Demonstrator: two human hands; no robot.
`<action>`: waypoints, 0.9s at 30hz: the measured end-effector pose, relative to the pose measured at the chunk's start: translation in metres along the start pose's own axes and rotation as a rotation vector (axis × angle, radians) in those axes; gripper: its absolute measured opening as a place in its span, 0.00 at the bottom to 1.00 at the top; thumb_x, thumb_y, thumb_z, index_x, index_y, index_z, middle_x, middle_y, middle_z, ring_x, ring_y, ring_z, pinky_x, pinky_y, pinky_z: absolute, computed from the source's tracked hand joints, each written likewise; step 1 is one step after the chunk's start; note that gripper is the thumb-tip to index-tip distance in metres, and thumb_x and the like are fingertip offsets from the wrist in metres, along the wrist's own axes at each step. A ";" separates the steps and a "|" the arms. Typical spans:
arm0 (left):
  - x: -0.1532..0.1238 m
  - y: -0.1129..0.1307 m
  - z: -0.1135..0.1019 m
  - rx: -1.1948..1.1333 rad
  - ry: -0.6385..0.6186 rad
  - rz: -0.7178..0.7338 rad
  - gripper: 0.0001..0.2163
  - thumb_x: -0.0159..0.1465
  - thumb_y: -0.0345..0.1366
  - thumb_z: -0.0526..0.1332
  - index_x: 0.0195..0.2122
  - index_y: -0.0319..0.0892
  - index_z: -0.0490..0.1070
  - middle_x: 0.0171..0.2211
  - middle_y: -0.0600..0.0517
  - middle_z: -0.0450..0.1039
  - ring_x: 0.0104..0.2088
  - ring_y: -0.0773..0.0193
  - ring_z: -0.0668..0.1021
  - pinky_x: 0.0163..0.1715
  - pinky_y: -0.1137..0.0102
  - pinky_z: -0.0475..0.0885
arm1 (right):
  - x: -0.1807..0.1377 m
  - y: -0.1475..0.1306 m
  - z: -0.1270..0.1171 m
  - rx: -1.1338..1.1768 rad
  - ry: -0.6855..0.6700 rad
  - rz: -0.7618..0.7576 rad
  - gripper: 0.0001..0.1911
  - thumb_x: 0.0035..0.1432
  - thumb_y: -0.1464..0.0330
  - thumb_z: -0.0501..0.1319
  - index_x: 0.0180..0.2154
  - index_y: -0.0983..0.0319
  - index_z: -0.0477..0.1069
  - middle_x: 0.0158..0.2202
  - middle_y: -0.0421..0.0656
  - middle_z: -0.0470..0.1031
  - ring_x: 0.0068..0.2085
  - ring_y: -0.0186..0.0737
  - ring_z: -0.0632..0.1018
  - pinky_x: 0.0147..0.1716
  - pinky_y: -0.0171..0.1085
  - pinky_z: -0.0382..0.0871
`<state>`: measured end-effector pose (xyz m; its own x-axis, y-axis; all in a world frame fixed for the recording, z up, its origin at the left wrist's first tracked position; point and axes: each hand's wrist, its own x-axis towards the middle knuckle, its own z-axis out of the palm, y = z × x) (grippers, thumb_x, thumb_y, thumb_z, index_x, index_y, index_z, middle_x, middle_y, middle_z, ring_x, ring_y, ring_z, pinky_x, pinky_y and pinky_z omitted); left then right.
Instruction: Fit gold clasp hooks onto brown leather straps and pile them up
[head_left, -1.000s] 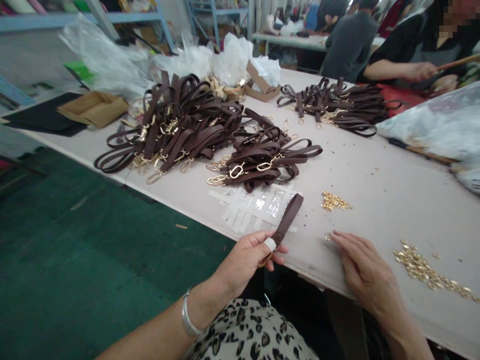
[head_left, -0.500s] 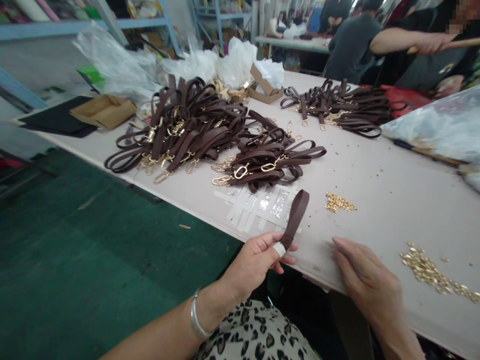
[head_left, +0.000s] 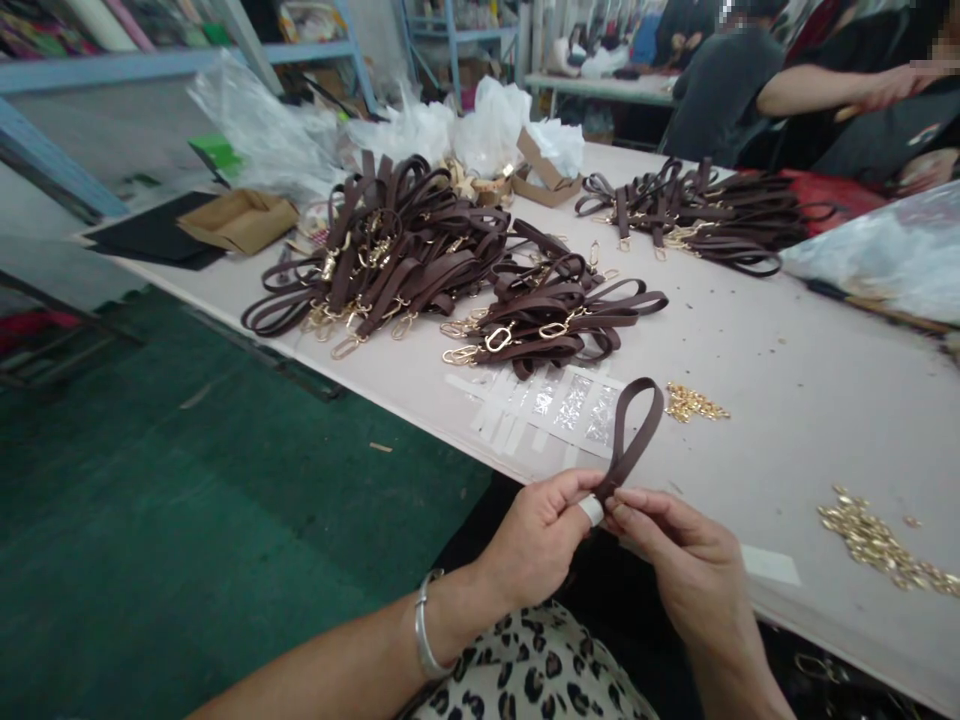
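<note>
A dark brown strap (head_left: pixel 637 432), bent into a loop, stands up from my left hand (head_left: pixel 546 535), which pinches its lower end between thumb and fingers. White tape wraps the left thumb. My right hand (head_left: pixel 686 560) is closed in a pinch against the strap's lower end, close to the left thumb. Whatever lies between those right fingertips is too small and hidden to name. Just beyond the loop is a small heap of gold metal pieces (head_left: pixel 696 402). A larger heap of gold pieces (head_left: pixel 877 540) lies to the right of my right hand.
Brown straps with gold clasps (head_left: pixel 420 260) form a big pile at the left, with more straps (head_left: pixel 690 215) farther back. A taped patch (head_left: pixel 559 405) marks the table near its front edge. Cardboard trays (head_left: pixel 238 222) and plastic bags stand behind. Co-workers (head_left: pixel 724 90) are across the table.
My right hand has come left from the table edge and now meets the strap at my left hand. The strap's loop has turned and shows wider. The view has shifted slightly.
</note>
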<state>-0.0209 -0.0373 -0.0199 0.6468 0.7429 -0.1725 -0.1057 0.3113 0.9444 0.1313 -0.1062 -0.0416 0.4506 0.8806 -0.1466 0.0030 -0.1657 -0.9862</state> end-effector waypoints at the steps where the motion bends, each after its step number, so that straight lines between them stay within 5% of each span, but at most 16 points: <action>1: 0.000 -0.001 0.000 0.010 0.009 0.000 0.15 0.66 0.28 0.57 0.51 0.43 0.78 0.36 0.54 0.78 0.34 0.69 0.72 0.36 0.75 0.67 | -0.001 0.000 0.000 -0.027 0.006 0.002 0.12 0.51 0.59 0.72 0.37 0.58 0.82 0.33 0.43 0.82 0.33 0.39 0.81 0.38 0.36 0.79; 6: -0.003 -0.003 -0.001 0.097 0.034 0.004 0.17 0.66 0.29 0.57 0.53 0.44 0.77 0.36 0.54 0.78 0.34 0.67 0.74 0.36 0.74 0.68 | -0.004 0.001 0.000 -0.094 -0.037 -0.139 0.08 0.55 0.61 0.69 0.37 0.57 0.81 0.37 0.42 0.79 0.39 0.38 0.78 0.39 0.35 0.75; 11: -0.012 -0.002 -0.001 0.279 0.049 0.122 0.20 0.66 0.26 0.55 0.56 0.48 0.75 0.46 0.54 0.80 0.47 0.61 0.78 0.51 0.70 0.69 | -0.009 0.000 0.004 -0.044 -0.045 -0.166 0.07 0.56 0.62 0.68 0.34 0.58 0.79 0.37 0.43 0.78 0.41 0.40 0.77 0.40 0.37 0.74; 18: -0.021 0.000 -0.004 0.502 0.006 0.176 0.16 0.69 0.34 0.57 0.56 0.49 0.75 0.46 0.51 0.81 0.47 0.56 0.81 0.49 0.68 0.73 | -0.017 -0.004 0.013 0.132 0.051 -0.098 0.12 0.53 0.64 0.70 0.32 0.59 0.68 0.29 0.36 0.73 0.31 0.33 0.73 0.32 0.32 0.71; 23: -0.015 -0.003 0.002 0.219 -0.014 0.011 0.15 0.67 0.40 0.60 0.52 0.44 0.79 0.40 0.48 0.81 0.40 0.58 0.81 0.43 0.67 0.75 | -0.021 -0.005 0.005 0.069 -0.029 -0.144 0.10 0.57 0.64 0.67 0.36 0.58 0.67 0.32 0.37 0.73 0.33 0.35 0.75 0.35 0.35 0.72; 25: -0.012 -0.006 0.004 0.015 -0.015 -0.125 0.16 0.66 0.42 0.61 0.53 0.42 0.78 0.36 0.48 0.80 0.32 0.63 0.78 0.35 0.69 0.75 | -0.017 -0.004 -0.015 -0.109 -0.035 -0.193 0.10 0.59 0.62 0.65 0.38 0.59 0.68 0.34 0.39 0.76 0.35 0.37 0.77 0.37 0.37 0.73; 27: -0.010 -0.009 0.004 -0.146 0.020 -0.209 0.17 0.64 0.42 0.64 0.53 0.42 0.78 0.37 0.48 0.80 0.30 0.67 0.77 0.33 0.72 0.74 | -0.009 -0.003 -0.048 -0.410 0.098 -0.279 0.11 0.61 0.59 0.62 0.41 0.60 0.70 0.36 0.43 0.78 0.37 0.39 0.78 0.40 0.39 0.74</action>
<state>-0.0239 -0.0497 -0.0255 0.6510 0.6645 -0.3671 -0.0798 0.5408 0.8374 0.1705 -0.1353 -0.0340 0.4643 0.8737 0.1452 0.4769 -0.1085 -0.8723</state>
